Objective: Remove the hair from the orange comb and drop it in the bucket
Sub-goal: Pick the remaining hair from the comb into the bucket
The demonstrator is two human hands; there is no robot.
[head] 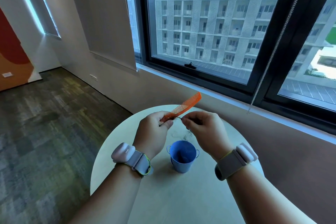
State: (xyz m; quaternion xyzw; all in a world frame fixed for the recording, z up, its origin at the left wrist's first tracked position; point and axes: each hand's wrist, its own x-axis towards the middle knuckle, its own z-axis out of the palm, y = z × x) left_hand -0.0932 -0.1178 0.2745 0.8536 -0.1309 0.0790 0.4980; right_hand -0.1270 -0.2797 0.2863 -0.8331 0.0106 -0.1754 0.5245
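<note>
My left hand (154,129) grips the near end of the orange comb (183,108), which points up and to the right above the round table (163,196). My right hand (201,129) pinches a thin dark strand of hair (177,118) that still runs to the comb's teeth. More loose dark hair (187,135) hangs below my right fingers, just above the table. A small blue bucket (182,156) with two side handles stands upright between my wrists, below both hands; something dark lies at its bottom.
The pale round table stands beside a brown wall under a large window (209,32). A bead chain (269,60) from the blind hangs at the right. Carpeted floor (45,132) lies to the left. Both wrists wear banded devices.
</note>
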